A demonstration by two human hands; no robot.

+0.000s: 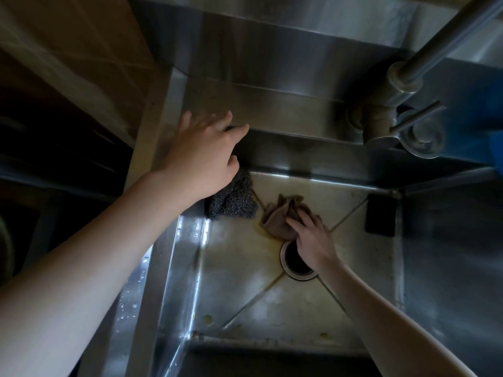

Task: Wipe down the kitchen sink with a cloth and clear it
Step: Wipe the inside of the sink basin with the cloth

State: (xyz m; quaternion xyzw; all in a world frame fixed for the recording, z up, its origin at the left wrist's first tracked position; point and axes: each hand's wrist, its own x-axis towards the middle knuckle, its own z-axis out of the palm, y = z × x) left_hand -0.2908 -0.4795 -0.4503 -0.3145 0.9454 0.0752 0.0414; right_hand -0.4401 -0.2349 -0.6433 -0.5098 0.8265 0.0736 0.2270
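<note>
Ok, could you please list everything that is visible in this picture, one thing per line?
sink: one, steel, fills the view
drain: one, dark hole with steel ring, middle of sink floor
cloth: one, brown, bunched just beyond drain
scourer: one, grey wire, far left corner of floor
block: one, black, far right corner
tap: one, steel, upper right
blue object: one, right edge, unclear what
scraps: few, yellowish, near edge of floor
left hand: fingers spread, at far left rim
right hand: presses cloth
</note>
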